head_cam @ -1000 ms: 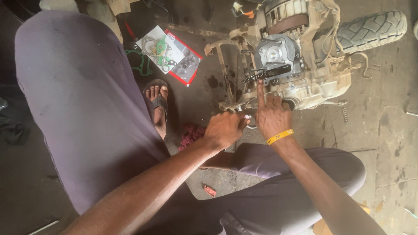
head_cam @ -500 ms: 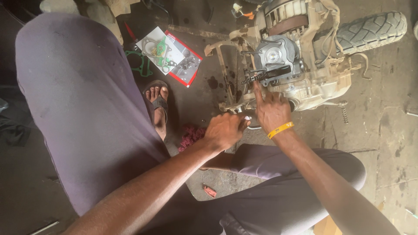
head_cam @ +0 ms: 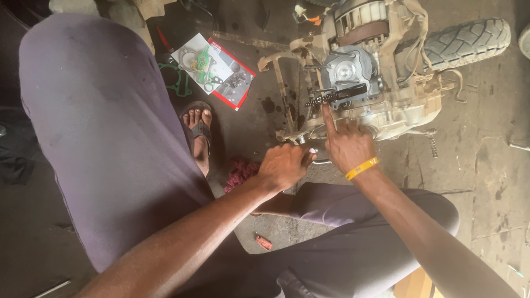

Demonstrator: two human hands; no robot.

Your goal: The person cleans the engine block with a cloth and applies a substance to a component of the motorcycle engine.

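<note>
Seated low on the concrete floor [head_cam: 486, 182] before a grimy, stripped engine [head_cam: 375, 94], chain [head_cam: 326, 99] exposed at its grey cylinder. Right hand [head_cam: 348, 144] with index finger stretched up onto the chain. Left hand [head_cam: 284, 164] clenched around a small metal part (hard to identify). Further left, flat gasket packet [head_cam: 212, 69], white and red, beside a sandalled foot [head_cam: 199, 129].

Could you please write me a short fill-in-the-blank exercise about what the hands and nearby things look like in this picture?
1. The right hand wears a ____ wristband.
2. The right hand points one finger up at the ____ on the engine.
3. The gasket pack lies on the floor beyond the sandalled ____.
4. The left hand is closed at the engine's ____ edge.

Missing words: yellow; chain; foot; lower
</note>
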